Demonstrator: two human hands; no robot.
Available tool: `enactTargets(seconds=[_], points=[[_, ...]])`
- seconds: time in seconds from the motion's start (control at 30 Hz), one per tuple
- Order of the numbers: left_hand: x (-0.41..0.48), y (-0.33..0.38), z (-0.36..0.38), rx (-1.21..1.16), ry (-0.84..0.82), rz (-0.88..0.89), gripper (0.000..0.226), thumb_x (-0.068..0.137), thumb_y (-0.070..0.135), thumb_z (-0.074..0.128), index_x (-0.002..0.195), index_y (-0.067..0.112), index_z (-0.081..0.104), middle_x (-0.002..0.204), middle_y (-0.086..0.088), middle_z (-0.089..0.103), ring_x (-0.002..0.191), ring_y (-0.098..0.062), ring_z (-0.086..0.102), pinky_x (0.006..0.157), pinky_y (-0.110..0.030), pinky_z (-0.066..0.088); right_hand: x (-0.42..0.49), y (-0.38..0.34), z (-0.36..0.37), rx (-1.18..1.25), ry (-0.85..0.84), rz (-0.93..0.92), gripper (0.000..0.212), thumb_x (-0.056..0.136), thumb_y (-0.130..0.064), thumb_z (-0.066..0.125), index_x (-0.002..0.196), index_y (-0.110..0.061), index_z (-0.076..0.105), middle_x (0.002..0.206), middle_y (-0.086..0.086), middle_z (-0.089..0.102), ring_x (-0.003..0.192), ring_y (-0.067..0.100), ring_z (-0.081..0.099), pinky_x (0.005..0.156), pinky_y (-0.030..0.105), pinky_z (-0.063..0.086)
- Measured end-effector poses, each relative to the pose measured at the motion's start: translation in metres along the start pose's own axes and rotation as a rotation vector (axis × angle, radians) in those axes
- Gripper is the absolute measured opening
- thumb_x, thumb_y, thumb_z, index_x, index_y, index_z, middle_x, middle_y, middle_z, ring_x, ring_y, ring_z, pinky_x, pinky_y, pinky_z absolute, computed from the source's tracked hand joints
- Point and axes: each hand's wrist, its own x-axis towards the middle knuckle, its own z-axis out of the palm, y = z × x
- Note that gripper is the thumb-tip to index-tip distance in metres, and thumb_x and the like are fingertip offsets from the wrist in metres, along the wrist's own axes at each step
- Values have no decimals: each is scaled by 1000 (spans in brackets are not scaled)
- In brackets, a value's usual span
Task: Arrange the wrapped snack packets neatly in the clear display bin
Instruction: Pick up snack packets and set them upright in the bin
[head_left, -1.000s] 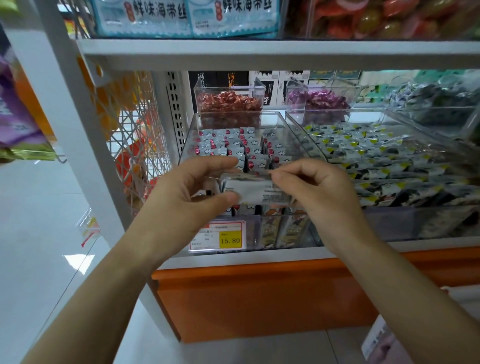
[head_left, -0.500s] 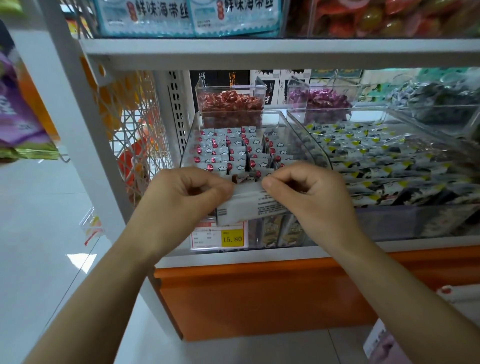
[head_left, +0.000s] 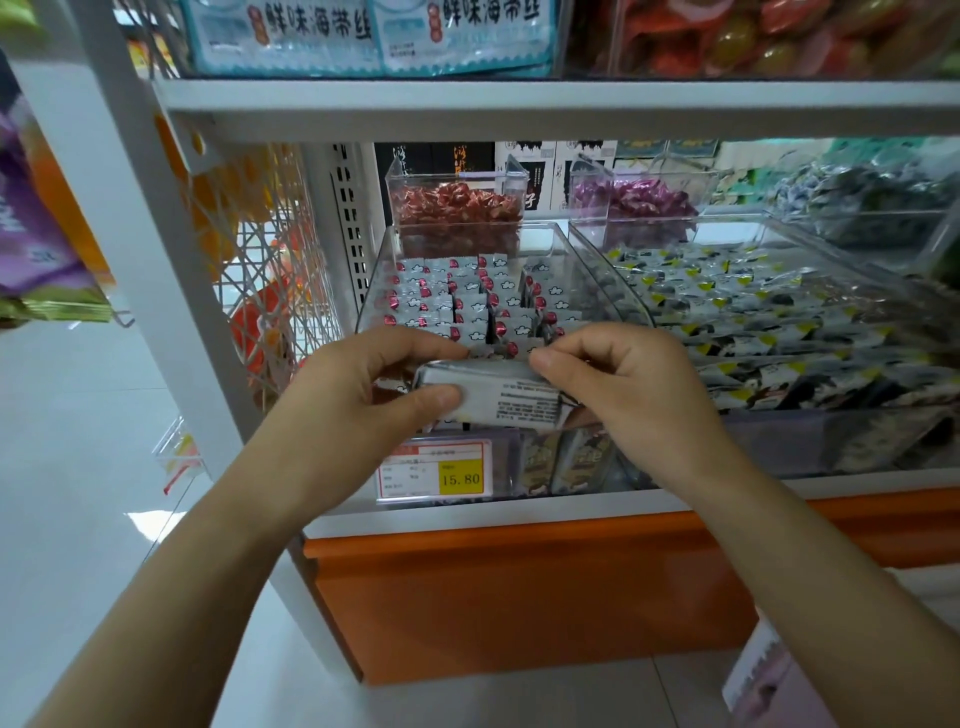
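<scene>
Now you've levelled the packet (head_left: 488, 395), left hand (head_left: 353, 400) and right hand (head_left: 628, 384) pinching its ends; the front row of the clear bin (head_left: 613, 280), just beyond them, looks ready for it.

a price tag (head_left: 435, 470) marked 15.80 on yellow faces out above the orange base panel (head_left: 519, 597). a clear box of red candies (head_left: 457, 208) stands beside one of purple candies (head_left: 636, 200). a white wire basket (head_left: 260, 249) hangs at the left; blue-green packs (head_left: 363, 36) sit on the upper shelf (head_left: 519, 104).
</scene>
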Motion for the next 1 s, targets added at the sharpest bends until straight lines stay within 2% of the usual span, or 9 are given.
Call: enactTargets(seconds=[0.1,0.23,0.3,0.4,0.47,0.6,0.7,0.8,1.0], points=[[1,0,0,-18,-4,6,22,78,30,63,97,41,64,87,14,69,82,1,65,63,-10,51,3,-2,-8,42,-62,15,17,87,-9,60,73,-15,68,61,-12,66,58,-2,64,46,11,48],[0,0,2,-11,-8,11,23,79,31,60,101,40,64,88,9,70,82,-5,66,69,-20,55,4,0,-11,73,-57,24,19,86,-9,61,71,-18,69,62,7,62,57,5,62,44,14,49],[0,-1,3,-11,9,10,23,81,31,59,103,38,64,88,8,70,82,-5,66,68,-19,55,5,2,-9,101,-37,37,17,86,-9,61,73,-15,69,63,-3,68,60,5,67,45,18,52],[1,-3,3,-37,102,12,20,87,24,57,105,28,66,87,6,70,80,-4,65,63,-13,52,3,4,-5,196,-43,20,15,82,-23,60,87,-12,70,78,-5,73,71,14,71,57,29,59],[3,-4,1,-83,187,5,20,88,22,56,106,23,66,88,6,70,79,-6,66,63,-12,52,2,4,-2,204,-67,0,32,74,-30,65,104,-20,67,95,-5,73,85,14,71,72,27,59],[5,-6,0,-120,310,26,20,92,20,53,108,20,65,91,10,68,80,-3,65,67,-10,50,2,6,8,148,46,-68,38,75,-17,72,108,-33,62,98,-9,70,87,9,69,77,23,57],[7,-16,-9,224,410,87,24,95,17,49,112,19,66,107,8,65,96,-9,60,83,-22,48,3,7,9,143,175,-57,33,79,-21,69,110,-31,61,90,-7,69,75,9,71,70,17,55],[8,-31,-14,713,266,111,24,90,19,56,110,18,69,133,-6,53,124,-33,42,103,-48,32,4,8,8,49,232,-41,36,84,-21,67,119,-24,60,106,-3,67,83,8,70,79,24,56],[-1,-35,0,877,138,47,25,86,27,63,106,15,71,150,-12,33,139,-37,18,104,-61,23,5,6,14,-52,241,-63,35,84,-27,66,118,-24,58,111,2,65,102,18,63,91,41,52]])
